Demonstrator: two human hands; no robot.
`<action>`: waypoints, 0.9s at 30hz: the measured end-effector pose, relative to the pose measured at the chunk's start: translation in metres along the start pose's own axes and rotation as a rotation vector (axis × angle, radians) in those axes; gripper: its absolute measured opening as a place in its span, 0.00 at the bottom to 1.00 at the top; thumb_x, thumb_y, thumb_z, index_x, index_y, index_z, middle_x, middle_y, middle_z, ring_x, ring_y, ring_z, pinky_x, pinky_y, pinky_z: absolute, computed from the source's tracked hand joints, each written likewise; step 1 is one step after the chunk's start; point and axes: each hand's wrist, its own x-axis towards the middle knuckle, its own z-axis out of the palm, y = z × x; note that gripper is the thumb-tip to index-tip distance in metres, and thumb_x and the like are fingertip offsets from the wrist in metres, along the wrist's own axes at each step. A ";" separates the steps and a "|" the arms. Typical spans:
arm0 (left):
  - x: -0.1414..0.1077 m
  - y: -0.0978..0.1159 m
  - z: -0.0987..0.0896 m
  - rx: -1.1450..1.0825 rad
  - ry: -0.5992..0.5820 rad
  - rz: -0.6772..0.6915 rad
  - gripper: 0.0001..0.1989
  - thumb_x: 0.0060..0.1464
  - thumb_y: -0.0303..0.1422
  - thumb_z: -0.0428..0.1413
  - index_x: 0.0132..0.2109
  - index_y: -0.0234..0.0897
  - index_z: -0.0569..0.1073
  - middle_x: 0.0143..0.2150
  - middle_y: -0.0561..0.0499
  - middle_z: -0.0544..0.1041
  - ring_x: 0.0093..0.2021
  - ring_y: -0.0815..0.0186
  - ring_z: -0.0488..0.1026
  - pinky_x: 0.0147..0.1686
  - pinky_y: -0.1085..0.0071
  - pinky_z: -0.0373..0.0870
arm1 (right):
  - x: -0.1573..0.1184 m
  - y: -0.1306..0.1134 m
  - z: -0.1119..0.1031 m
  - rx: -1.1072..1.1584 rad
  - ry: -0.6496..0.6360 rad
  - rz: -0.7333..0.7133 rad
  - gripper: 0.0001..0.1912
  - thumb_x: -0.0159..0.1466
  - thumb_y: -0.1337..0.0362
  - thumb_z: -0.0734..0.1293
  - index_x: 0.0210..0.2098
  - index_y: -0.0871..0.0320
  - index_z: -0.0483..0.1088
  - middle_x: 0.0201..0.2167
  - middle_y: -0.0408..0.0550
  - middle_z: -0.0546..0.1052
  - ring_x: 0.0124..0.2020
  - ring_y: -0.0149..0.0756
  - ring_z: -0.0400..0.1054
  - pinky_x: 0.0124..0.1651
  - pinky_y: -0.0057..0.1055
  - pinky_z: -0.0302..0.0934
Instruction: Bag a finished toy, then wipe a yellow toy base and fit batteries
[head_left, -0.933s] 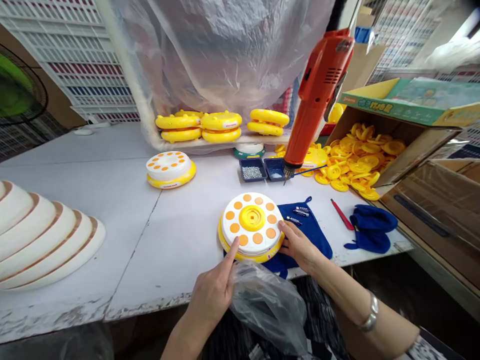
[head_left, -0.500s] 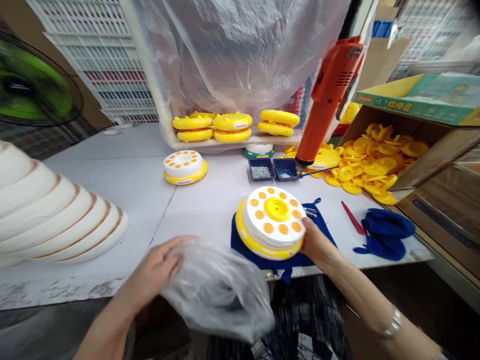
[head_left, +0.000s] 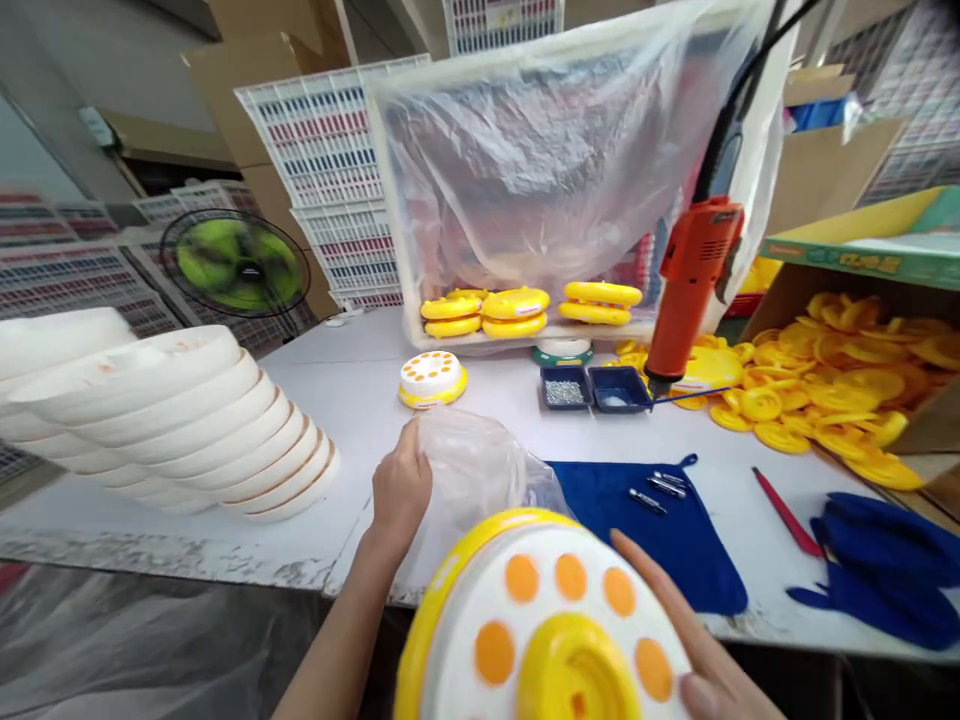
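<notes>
My left hand is closed on the edge of a clear plastic bag, which spreads over the table to its right. Close to the camera, my right hand grips the right side of a round white-and-yellow plastic piece with orange dots and a yellow centre knob. The lower part of this piece is cut off by the frame. Behind the bag, a similar dotted piece rests on the table. A blue cloth lies beyond the held piece, with several small metal bits on it.
Stacked white bowls lean at the left. An orange electric screwdriver hangs above two dark trays, one with small screws. Yellow parts spill from a box at right. A red tool lies beside bundled blue cloth.
My right hand has lifted the dotted piece off the blue cloth toward the camera. My left hand has moved forward over the table with the bag. The view has tilted up.
</notes>
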 end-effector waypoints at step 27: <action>-0.057 -0.045 -0.024 -0.948 -0.629 -0.177 0.11 0.39 0.39 0.57 0.21 0.35 0.73 0.16 0.55 0.64 0.16 0.74 0.53 0.17 0.76 0.49 | 0.017 -0.001 0.010 0.204 -0.248 0.031 0.59 0.61 0.45 0.71 0.71 0.46 0.22 0.64 0.57 0.65 0.62 0.54 0.63 0.63 0.53 0.54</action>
